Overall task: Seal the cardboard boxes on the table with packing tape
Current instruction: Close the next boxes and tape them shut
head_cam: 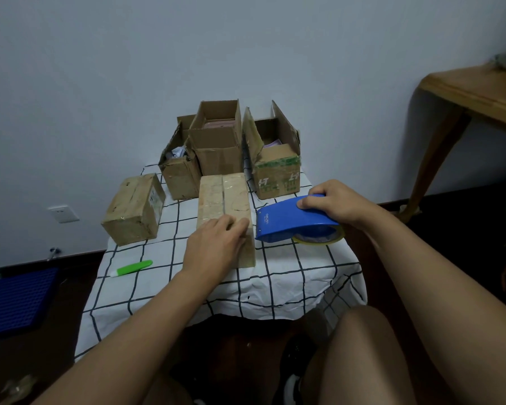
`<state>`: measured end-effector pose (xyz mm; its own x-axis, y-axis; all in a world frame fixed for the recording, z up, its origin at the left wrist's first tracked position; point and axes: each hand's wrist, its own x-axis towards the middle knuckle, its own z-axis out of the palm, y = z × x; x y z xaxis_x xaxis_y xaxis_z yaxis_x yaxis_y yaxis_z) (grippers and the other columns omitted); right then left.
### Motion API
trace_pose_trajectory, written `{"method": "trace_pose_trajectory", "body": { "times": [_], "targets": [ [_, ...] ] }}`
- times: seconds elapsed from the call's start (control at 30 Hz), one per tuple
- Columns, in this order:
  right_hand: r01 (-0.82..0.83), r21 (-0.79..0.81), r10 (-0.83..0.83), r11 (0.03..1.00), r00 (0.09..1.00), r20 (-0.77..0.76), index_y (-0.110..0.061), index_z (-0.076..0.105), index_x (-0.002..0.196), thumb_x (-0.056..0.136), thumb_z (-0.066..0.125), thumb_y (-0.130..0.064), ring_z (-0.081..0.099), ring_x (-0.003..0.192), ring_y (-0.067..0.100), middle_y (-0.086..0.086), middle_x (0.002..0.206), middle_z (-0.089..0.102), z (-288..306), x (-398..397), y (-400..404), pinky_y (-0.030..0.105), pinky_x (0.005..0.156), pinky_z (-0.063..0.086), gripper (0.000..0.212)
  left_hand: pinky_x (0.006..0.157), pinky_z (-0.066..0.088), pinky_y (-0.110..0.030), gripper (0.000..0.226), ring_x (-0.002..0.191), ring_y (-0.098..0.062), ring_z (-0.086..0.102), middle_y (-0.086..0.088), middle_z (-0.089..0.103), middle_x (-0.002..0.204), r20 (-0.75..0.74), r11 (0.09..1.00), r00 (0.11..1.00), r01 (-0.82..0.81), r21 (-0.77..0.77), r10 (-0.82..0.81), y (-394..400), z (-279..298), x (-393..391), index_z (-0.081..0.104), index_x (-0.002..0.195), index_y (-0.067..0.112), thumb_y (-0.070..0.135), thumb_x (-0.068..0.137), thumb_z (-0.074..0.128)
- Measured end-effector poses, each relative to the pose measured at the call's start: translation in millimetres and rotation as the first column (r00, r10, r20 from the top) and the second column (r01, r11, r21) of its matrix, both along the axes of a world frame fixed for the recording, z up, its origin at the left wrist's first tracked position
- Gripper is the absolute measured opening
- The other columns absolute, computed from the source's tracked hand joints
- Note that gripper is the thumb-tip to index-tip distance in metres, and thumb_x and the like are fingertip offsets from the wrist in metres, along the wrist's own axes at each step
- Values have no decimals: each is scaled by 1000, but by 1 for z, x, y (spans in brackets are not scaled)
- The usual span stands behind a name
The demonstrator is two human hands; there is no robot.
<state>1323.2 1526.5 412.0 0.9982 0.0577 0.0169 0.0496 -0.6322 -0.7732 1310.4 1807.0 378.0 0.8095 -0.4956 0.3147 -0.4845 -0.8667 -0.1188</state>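
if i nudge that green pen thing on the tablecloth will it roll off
Probably it rolls easily: the green pen-like tool looks rounded, slim and light. It lies loose on the checked tablecloth, nothing touching it, near the left edge. The wrinkled cloth may slow it somewhat.

Desk cloth (275, 276): white with a dark grid of thin lines. Tape dispenser (292, 222): blue, carrying a yellowish tape roll (319, 239). Cardboard boxes (224, 197): plain brown; one box (278, 176) carries green tape and green print. Pen-shaped object (133, 268): green and white. Wall (187, 48): pale grey-blue.
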Motion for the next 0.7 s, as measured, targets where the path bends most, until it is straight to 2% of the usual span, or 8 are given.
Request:
{"method": "trace_pose_trajectory", "body": {
  "times": [0.2, 0.37, 0.53, 0.7],
  "targets": [
    [-9, -165, 17, 986, 999, 50, -16, 64, 62, 87, 68, -46, 49, 48, 5, -9, 50, 50, 16, 4, 11, 24, 53, 37, 39, 59, 31, -29, 34, 91, -26, 59, 1, 60, 114, 1, 1000, 1000, 7, -16, -7, 0, 0, -3, 55, 125, 29, 31, 92, 60],
    [-9, -272, 30, 962, 997, 73, -17, 65, 61, 83, 69, -51, 52, 56, 13, -2, 58, 54, 32, 2, 26, 25, 52, 38, 41, 63, 29, -30, 45, 100, -25, 57, 1, 56, 121, -1, 1000, 1000, 7, -9, -7, 2, -1, -2, 47, 135, 31, 26, 92, 59],
    [51, -272, -49, 961, 999, 16, -21, 63, 58, 82, 68, -51, 52, 52, 8, -13, 44, 55, 42, 1, 40, 21, 49, 34, 39, 64, 33, -29, 47, 104, -22, 54, 6, 51, 125, -23, 1000, 1000, -8, 0, 8, 2, -2, 0, 38, 138, 38, 30, 95, 54],
    [94, -242, -96, 966, 995, 4, -21, 65, 61, 81, 67, -50, 53, 53, 9, -18, 42, 54, 42, -6, 41, 22, 50, 35, 36, 63, 40, -31, 50, 106, -23, 53, 5, 51, 126, -60, 1000, 998, 4, -23, -5, 5, -5, 5, 36, 139, 40, 29, 94, 55]
  ]
}}
